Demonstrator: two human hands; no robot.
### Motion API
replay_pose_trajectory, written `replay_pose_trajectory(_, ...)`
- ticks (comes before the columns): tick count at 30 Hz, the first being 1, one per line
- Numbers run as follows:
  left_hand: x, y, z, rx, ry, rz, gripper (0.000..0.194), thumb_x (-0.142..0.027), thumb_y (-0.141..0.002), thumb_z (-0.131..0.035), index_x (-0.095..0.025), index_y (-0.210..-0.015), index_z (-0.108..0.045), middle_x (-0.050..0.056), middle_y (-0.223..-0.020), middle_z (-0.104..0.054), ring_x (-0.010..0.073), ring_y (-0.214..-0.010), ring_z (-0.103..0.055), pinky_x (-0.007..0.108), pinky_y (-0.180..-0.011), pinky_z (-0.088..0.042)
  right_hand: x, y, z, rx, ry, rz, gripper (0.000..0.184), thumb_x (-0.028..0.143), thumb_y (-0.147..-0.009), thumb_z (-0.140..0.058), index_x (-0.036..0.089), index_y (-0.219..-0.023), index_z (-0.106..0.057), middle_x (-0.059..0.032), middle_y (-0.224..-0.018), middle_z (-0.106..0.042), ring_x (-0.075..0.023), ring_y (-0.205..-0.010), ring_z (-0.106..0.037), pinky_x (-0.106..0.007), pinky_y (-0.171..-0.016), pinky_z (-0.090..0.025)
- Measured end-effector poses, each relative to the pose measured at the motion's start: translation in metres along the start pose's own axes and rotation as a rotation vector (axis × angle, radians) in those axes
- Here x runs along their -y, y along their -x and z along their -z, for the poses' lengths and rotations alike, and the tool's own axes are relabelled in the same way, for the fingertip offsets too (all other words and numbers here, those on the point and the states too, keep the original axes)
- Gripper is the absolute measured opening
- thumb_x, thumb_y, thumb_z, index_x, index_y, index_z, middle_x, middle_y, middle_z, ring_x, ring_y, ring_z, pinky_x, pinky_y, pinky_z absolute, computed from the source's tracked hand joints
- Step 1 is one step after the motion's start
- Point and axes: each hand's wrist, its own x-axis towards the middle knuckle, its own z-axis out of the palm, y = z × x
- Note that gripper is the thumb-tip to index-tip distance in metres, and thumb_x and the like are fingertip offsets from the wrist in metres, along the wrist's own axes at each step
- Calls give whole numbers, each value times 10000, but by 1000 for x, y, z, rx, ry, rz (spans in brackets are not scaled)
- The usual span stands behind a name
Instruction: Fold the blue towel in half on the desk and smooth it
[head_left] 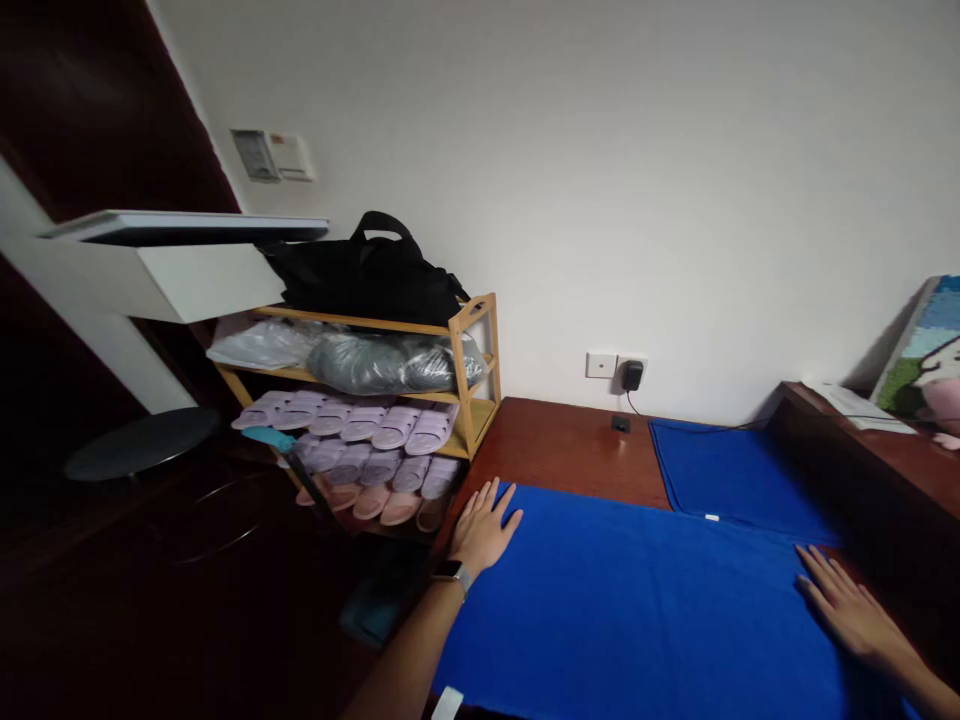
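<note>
A blue cloth [645, 600] lies spread flat over the front of a brown wooden table [562, 445], with a white tag at its near left corner. My left hand [482, 528], a watch on its wrist, rests open at the cloth's far left corner with fingers spread. At the far right corner my right hand [844, 605] lies flat, fingers stretched out, palm down on the cloth. Behind the spread cloth sits a folded blue cloth [739, 475], a small white tag on its front edge.
Left of the table stands a wooden rack [472, 400] holding several slippers [375, 425], plastic-wrapped bundles [382, 362] and a black bag [367, 275]. A black plug [632, 376] in the wall trails a cable. A raised wooden ledge [847, 480] borders the right side.
</note>
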Motion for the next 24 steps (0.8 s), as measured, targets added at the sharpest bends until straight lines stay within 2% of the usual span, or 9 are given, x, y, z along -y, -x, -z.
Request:
replay_pose_trajectory(3, -4, 2, 6, -2, -5, 25, 614, -588, -1030, -357, -293, -1568, -394, 81, -1662, -315, 276, -1531, -278, 468, -1243, -221, 20, -2, 20, 6, 136, -93, 765, 587, -869, -250, 215, -1493, -490, -95, -1579, -454, -325, -1487, -352, -605, -1202, -274)
replay_pose_trajectory(5, -6, 3, 9, 11, 3, 29, 618, -583, -1029, -366, -285, -1570, -391, 82, -1664, -308, 267, -1540, -254, 455, -1251, -204, 60, -5, 33, -51, 217, -51, 727, 497, -890, -247, 114, -1429, -549, -171, -1511, -524, -341, -1459, -398, -587, -1200, -286)
replay_pose_trajectory(8, -8, 3, 13, 34, 10, 30, 619, -571, -1024, -390, -282, -1571, -388, 80, -1666, -303, 264, -1547, -231, 448, -1254, -195, 161, -5, 37, -126, 176, 224, 686, 451, -954, -232, 56, -1411, -555, -207, -1487, -537, -323, -1439, -430, -501, -1213, -300)
replay_pose_trajectory(12, -6, 1, 14, 42, -2, 14, 626, -578, -1022, -385, -287, -1576, -374, 74, -1668, -294, 268, -1546, -233, 465, -1247, -211, 309, 11, 19, -5, -27, 551, 664, 533, -1021, -230, 204, -1587, -343, -53, -1648, -330, -242, -1534, -255, -466, -1258, -217)
replay_pose_trajectory(14, -4, -1, 12, 44, -15, 8, 638, -588, -1022, -376, -275, -1577, -373, 84, -1668, -289, 276, -1544, -238, 472, -1244, -214, 351, 17, 11, 92, -76, 587, 675, 572, -1026, -219, 236, -1609, -282, -26, -1665, -277, -231, -1551, -192, -470, -1267, -181)
replay_pose_trajectory(15, -3, -2, 11, 45, -21, 6, 643, -592, -1022, -371, -269, -1578, -372, 88, -1669, -287, 278, -1543, -239, 474, -1243, -213, 360, 18, 9, 124, -91, 582, 681, 585, -1027, -207, 243, -1613, -263, -23, -1669, -259, -229, -1555, -174, -473, -1270, -165)
replay_pose_trajectory(17, -2, -5, 9, 48, -29, 5, 651, -599, -1022, -361, -265, -1580, -366, 95, -1670, -283, 277, -1542, -242, 471, -1242, -215, 354, 18, 7, 146, -101, 540, 684, 599, -1028, -183, 255, -1616, -246, -17, -1671, -244, -225, -1558, -155, -478, -1272, -144)
replay_pose_trajectory(19, -1, -7, 7, 47, -31, 3, 657, -609, -1020, -355, -269, -1582, -361, 99, -1672, -277, 276, -1544, -237, 468, -1240, -216, 322, 17, 8, 127, -92, 475, 679, 607, -1028, -180, 272, -1614, -247, -7, -1672, -242, -220, -1558, -150, -481, -1273, -137)
replay_pose_trajectory(24, -1, -9, 9, 58, -41, 1, 658, -621, -1016, -350, -279, -1579, -365, 95, -1670, -277, 269, -1544, -235, 472, -1242, -216, 183, 12, 14, 74, -4, 219, 683, 594, -1016, -190, 262, -1606, -279, -4, -1667, -271, -221, -1555, -166, -480, -1268, -158)
